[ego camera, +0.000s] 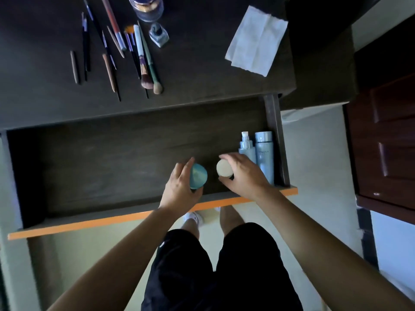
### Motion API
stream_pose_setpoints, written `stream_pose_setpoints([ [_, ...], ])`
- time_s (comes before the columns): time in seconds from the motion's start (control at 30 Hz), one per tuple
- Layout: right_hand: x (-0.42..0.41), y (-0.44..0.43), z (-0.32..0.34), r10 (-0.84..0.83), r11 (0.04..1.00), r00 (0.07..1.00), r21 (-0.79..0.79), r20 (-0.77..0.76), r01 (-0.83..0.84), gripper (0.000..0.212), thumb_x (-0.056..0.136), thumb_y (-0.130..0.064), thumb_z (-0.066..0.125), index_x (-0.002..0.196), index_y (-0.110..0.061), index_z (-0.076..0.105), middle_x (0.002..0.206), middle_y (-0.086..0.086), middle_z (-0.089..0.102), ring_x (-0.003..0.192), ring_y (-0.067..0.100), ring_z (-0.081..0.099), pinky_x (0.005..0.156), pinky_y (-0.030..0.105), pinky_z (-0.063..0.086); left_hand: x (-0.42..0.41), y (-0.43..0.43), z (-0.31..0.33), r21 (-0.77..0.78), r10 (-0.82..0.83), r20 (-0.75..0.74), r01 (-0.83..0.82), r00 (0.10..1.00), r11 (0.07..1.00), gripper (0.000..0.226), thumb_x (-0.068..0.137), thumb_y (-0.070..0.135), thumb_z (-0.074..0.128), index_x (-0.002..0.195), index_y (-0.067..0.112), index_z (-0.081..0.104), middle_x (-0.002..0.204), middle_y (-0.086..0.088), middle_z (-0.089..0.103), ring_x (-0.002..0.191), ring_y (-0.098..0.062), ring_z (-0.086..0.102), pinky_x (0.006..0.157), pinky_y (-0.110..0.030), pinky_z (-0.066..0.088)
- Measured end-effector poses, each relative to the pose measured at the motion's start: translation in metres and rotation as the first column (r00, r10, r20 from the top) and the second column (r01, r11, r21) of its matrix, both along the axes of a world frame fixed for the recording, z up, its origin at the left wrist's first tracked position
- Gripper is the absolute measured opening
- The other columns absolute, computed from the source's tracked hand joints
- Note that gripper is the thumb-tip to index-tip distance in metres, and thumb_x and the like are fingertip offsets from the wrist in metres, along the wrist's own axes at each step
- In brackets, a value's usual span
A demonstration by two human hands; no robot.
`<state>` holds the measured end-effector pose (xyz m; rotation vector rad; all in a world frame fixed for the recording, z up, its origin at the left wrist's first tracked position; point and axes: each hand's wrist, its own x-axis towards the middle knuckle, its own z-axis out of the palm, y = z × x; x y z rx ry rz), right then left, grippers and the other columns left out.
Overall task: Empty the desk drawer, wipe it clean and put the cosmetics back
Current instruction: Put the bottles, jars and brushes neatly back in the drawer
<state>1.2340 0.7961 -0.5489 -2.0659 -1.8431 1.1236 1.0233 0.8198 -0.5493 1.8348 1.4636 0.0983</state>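
Wide bare floor across the left and middle of the open drawer [89, 171], free for reaching in from above. Blocked at the right end by two pale blue bottles [258, 156] lying against the side wall. Just left of them, near the front edge, a teal jar [198, 176] under the left hand [179, 187] and a cream-lidded jar [224, 169] under the right hand [244, 173], narrow gap between. On the desktop [202, 63], open space between the scattered brushes [125, 48] and the white tissue [256, 41].
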Motion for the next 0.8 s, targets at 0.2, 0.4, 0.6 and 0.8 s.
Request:
stream_pose_setpoints([
  [0.2,-0.005,-0.017,-0.004,0.015,0.994,0.997,-0.112,0.078,-0.006,0.061,0.083,-0.030,0.072,0.139,-0.021,0.049,0.140,-0.004,0.048,0.127,0.019,0.050,0.094,0.036,0.049,-0.009,-0.008,-0.009,-0.055,-0.068,0.052,0.071,0.996,0.996,0.082,0.071,0.019,0.080,0.144,0.020,0.042,0.129,-0.001,0.045,0.119,-0.022,0.049,0.093,-0.040,0.050],
  [0.4,-0.003,-0.027,0.003,-0.019,0.990,0.994,-0.134,0.112,0.034,0.057,0.088,-0.032,0.066,0.141,-0.021,0.049,0.141,-0.006,0.050,0.129,0.017,0.050,0.096,0.033,0.046,-0.007,-0.006,0.002,-0.194,0.033,0.101,-0.013,0.994,0.981,0.083,0.077,0.024,0.078,0.148,0.022,0.034,0.130,0.000,0.045,0.113,-0.013,0.046,0.089,-0.019,0.036],
  [0.6,-0.007,-0.033,0.004,0.003,0.983,0.992,-0.181,0.129,0.021,0.056,0.090,-0.029,0.061,0.144,-0.021,0.047,0.143,-0.004,0.049,0.129,0.019,0.050,0.098,0.036,0.048,0.002,-0.015,0.002,-0.275,0.008,0.151,0.034,0.989,0.961,0.073,0.081,0.014,0.069,0.146,0.022,0.038,0.128,0.000,0.046,0.108,-0.016,0.051,0.089,-0.021,0.041],
  [0.8,-0.004,-0.029,0.018,0.010,0.975,0.992,-0.222,0.128,0.018,0.055,0.092,-0.028,0.059,0.145,-0.022,0.047,0.144,-0.001,0.051,0.130,0.021,0.050,0.101,0.035,0.045,0.004,-0.011,0.010,-0.274,-0.069,0.138,0.104,0.988,0.956,0.075,0.084,0.022,0.067,0.150,0.023,0.031,0.142,-0.003,0.042,0.127,-0.021,0.045,0.105,-0.031,0.040],
])
